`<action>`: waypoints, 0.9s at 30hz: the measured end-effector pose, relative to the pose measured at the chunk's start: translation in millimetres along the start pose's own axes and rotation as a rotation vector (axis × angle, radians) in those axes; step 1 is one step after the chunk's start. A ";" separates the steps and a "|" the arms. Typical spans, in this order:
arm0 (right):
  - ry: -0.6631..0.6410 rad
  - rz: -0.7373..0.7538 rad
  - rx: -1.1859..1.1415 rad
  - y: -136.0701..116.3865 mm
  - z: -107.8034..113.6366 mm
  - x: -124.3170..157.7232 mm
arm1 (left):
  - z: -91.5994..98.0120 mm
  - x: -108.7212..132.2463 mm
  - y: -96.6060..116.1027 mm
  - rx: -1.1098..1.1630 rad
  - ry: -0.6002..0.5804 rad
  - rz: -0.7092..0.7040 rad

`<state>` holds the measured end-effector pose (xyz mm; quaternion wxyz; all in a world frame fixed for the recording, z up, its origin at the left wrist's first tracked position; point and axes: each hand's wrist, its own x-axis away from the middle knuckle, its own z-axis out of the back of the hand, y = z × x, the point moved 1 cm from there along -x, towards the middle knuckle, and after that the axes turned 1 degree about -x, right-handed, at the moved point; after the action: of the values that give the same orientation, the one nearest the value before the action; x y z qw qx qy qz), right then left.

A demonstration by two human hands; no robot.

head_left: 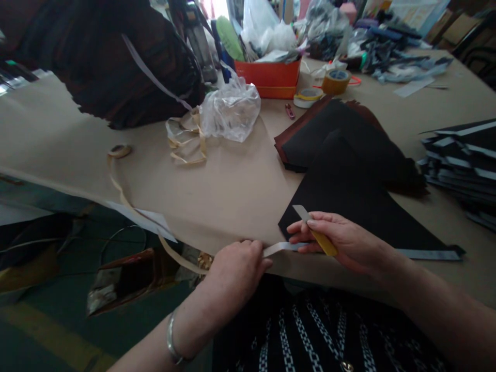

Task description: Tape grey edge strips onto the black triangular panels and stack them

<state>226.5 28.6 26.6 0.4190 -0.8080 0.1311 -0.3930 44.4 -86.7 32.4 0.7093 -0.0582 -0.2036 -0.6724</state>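
Observation:
My left hand (238,268) is closed on a strip of pale tape (276,250) at the table's front edge. From that hand the tape trails left, over the edge, to a small tape roll (119,150). In my right hand (341,235) is a utility knife (324,243) with a yellow handle, its flat blade (300,212) pointing up and left. The right fingers rest by the near edge of a black sheet (344,191), where a white strip (428,254) runs along the border. Whether the right fingers also press the tape is unclear.
Behind the sheet lies a stack of dark pieces (333,129); strip-edged pieces (465,160) are piled right. A dark bundle (127,62), crumpled plastic bag (232,111), red box (267,77) and tape rolls (335,81) occupy the back. An open carton (127,279) sits below the table, left.

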 end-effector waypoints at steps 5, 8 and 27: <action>0.016 0.088 0.504 -0.8 10.3 17.7 | -15.9 4.9 -12.1 -0.055 0.087 0.059; 0.004 0.054 0.684 9.3 6.3 17.1 | -21.5 3.3 -19.6 0.143 0.048 0.032; 0.047 0.176 1.021 21.0 -8.6 8.7 | -14.2 -18.8 -6.9 0.832 -0.270 -0.011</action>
<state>228.3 6.1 17.7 0.7883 -0.4773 -0.0004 -0.3882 40.3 -74.9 11.3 0.6358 0.1462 -0.5483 -0.5232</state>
